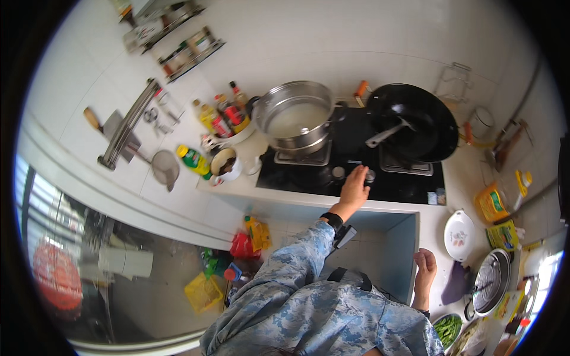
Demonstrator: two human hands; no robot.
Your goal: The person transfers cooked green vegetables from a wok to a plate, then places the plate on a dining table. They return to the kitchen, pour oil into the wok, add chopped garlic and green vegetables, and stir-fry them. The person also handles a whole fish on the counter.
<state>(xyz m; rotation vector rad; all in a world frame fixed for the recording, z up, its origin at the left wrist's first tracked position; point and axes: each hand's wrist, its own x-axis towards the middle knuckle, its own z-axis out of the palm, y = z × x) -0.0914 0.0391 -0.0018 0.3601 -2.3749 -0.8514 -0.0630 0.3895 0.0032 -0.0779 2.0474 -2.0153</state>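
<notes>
My left hand (355,190) reaches over the front of a black glass gas hob (311,179). Its fingertips are right beside the right control knob (370,176); whether they grip it I cannot tell. The left knob (338,172) sits just left of the fingers. On the left burner stands a steel pot (297,144) with cloudy liquid inside. A black wok (429,129) rests on the right burner, and a metal spatula (384,135) leans in it. My right hand (425,267), loosely curled and holding nothing, is at the edge of the right counter.
Sauce bottles (222,118) and a white pot (231,171) stand left of the hob. Along the right counter are a white oval dish (459,236), an oil jug (492,202), a steel basin (492,280) and a bowl of green vegetables (447,329). A cleaver (113,129) hangs on the left wall.
</notes>
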